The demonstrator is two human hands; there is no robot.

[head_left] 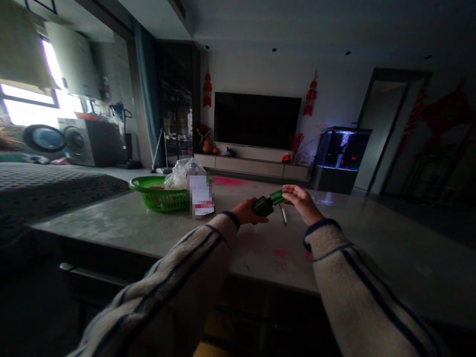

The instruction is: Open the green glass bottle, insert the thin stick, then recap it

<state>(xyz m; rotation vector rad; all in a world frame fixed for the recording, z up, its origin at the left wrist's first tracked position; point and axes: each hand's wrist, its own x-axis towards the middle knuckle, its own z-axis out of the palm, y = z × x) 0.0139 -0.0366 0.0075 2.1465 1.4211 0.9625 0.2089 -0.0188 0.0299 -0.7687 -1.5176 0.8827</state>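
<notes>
the bench (111, 225) is a wide pale slab with pink smears, and the green basket (158, 197) stands on its far left part. far behind the basket and to its right, a dark tv (256, 120) hangs on the wall. further right still, a lit fish tank (342, 151) stands on the floor. a crumpled clear plastic bag (180, 172) rests in the basket by its right rim, and a white packet (200, 196), blurred out, stands against the basket's right side.

well right of the basket, two striped sleeves reach over the bench. the left hand (244, 212) is curled closed around the dark end of the green thing (263, 206). the right hand (302, 201) is nearly closed, its fingertips pinching the brighter end. the green thing is small and held just above the bench, apart from the basket. it has a dark, rounded, bottle-green body and a lighter, shiny green flat piece that tilts up to the right. the dim light does not show what it is. below it on the bench lies a thin dark stick (283, 216).
</notes>
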